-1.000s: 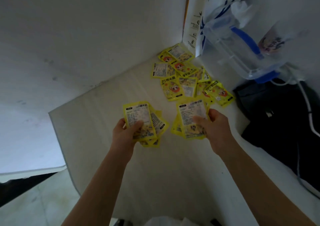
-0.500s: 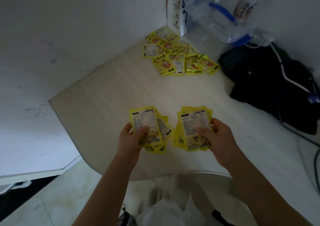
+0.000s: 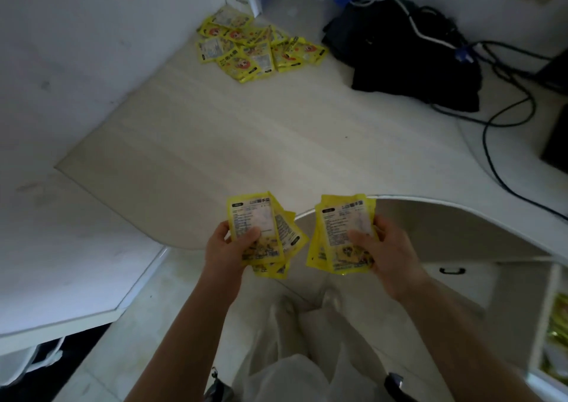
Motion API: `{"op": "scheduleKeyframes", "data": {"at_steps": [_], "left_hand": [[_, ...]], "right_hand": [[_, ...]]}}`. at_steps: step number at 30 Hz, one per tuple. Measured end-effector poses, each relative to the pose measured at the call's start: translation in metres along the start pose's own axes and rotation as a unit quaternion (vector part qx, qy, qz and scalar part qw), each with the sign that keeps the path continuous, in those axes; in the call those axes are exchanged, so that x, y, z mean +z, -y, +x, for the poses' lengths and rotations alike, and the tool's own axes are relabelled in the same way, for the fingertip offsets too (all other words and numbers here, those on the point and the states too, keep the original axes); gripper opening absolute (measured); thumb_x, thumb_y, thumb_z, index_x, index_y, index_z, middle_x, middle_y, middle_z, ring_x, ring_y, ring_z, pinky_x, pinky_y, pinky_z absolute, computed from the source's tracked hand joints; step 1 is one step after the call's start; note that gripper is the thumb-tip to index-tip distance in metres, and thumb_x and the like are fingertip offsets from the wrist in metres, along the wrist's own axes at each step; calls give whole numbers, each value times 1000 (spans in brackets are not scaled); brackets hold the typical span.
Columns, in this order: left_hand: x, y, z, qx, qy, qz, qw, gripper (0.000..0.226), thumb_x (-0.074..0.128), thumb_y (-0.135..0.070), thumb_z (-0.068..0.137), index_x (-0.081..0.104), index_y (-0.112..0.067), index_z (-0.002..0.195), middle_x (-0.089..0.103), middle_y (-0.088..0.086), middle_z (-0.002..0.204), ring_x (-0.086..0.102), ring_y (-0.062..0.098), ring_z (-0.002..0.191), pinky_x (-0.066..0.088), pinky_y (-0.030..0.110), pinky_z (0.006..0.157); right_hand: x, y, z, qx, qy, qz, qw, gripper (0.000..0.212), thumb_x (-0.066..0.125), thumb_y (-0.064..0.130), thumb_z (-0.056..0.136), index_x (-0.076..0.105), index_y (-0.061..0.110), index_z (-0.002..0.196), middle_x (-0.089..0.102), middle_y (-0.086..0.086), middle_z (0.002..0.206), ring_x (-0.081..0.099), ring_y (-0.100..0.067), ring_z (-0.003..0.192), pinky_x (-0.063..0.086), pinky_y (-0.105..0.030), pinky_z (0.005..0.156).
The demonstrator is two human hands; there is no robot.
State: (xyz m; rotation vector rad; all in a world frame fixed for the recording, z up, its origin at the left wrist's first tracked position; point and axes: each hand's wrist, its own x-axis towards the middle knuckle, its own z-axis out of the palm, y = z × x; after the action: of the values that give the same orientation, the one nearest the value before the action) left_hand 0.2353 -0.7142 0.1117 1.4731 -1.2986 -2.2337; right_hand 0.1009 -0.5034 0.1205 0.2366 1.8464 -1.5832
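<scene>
The pale wood-grain bench [image 3: 246, 143] is stretching out to a white wall corner, its near edge curving inward. A loose pile of yellow packets [image 3: 261, 52] is lying in the far corner, overlapping. A black bag [image 3: 408, 63] is slumping to its right, a white cable [image 3: 421, 31] trailing across it, and dark cables [image 3: 488, 131] are looping over the bench beyond
</scene>
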Motion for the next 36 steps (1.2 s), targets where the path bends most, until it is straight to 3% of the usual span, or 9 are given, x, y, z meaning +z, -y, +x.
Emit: {"op": "scheduleKeyframes", "data": {"at_steps": [7, 12, 23, 28, 34, 36], "left_hand": [[32, 35, -40, 0, 39, 56, 998, 27, 67, 2, 82, 61, -2, 108, 69, 23, 108, 68, 40, 96, 57, 49, 78], [74, 70, -70, 5, 81, 92, 992, 35, 69, 3, 80, 62, -2, 114, 69, 23, 109, 67, 41, 98, 55, 56, 84], [195, 193, -178, -23, 171, 139, 975, 25, 68, 4, 80, 63, -6, 103, 72, 11, 88, 69, 25, 76, 56, 34, 57], [240, 250, -216, -54, 198, 158, 966, 27, 68, 4, 79, 62, -3, 104, 69, 17, 92, 66, 30, 79, 55, 33, 53], [293, 289, -235, -72, 233, 192, 951, 32, 68, 5, 79, 61, 1, 110, 67, 19, 96, 63, 31, 85, 56, 36, 63], [312, 298, -236, -78, 245, 206, 944, 33, 68, 5, 79, 61, 2, 111, 67, 21, 97, 62, 32, 86, 56, 38, 67]], "right_hand": [[-59, -33, -53, -2, -34, 47, 998, 22, 67, 2, 83, 66, 9, 104, 72, -17, 100, 71, -37, 90, 56, -58, 79], [-119, -62, -86, -3, -70, 83, 994, 23, 67, 3, 84, 64, 7, 107, 72, -16, 102, 70, -36, 92, 55, -60, 81], [-288, -142, -177, -14, -173, 156, 972, 19, 67, 2, 84, 65, 9, 102, 70, -22, 103, 66, -45, 97, 52, -64, 83], [-357, -178, -217, -15, -222, 184, 957, 16, 70, 4, 82, 64, 4, 97, 65, -32, 104, 61, -53, 99, 49, -69, 81], [-413, -195, -242, -6, -267, 245, 932, 16, 67, 0, 83, 63, 0, 98, 65, -34, 105, 66, -46, 92, 52, -65, 82], [-429, -193, -239, -4, -272, 258, 927, 32, 76, 9, 76, 61, -3, 102, 63, -35, 108, 65, -43, 90, 52, -66, 81]]}}
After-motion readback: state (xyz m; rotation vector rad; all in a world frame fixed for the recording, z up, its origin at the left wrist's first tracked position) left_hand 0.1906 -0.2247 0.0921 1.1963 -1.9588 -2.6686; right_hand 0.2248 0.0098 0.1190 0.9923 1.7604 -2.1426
